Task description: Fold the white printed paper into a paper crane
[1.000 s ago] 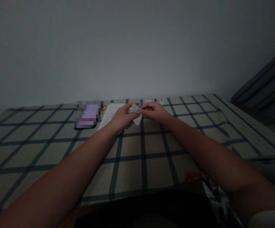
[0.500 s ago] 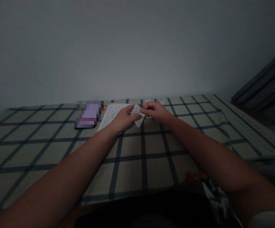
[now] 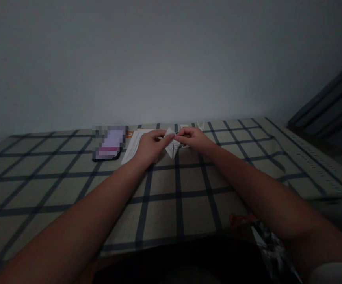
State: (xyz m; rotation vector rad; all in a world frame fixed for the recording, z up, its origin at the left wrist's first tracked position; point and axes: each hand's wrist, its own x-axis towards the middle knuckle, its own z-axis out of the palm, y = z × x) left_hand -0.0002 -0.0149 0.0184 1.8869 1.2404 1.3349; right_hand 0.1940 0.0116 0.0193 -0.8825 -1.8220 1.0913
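Between my two hands is a small piece of folded printed paper (image 3: 171, 150), diamond-shaped, its lower point toward me and a slit or crease down the lower half. My left hand (image 3: 153, 145) grips it from the left, thumb across its upper part. On the other side my right hand (image 3: 194, 139) pinches its upper right edge with thumb and fingertips. Both hands' fingertips nearly meet at the top of the paper. Some fingers of the left hand are hidden behind it. Printed sheets (image 3: 131, 146) lie partly under and beside my left hand.
A phone (image 3: 110, 144) with a lit, blurred screen lies to the left of the sheets. White paper pieces (image 3: 201, 125) lie behind my right hand. The checked cloth (image 3: 162, 201) covers the table, which meets a plain wall (image 3: 171, 63). Dark folded fabric (image 3: 333, 98) hangs at right.
My left thumb has moved from the paper's lower part up to its top, close to the right fingertips. The slit in the lower half now shows. My right hand has hardly moved.
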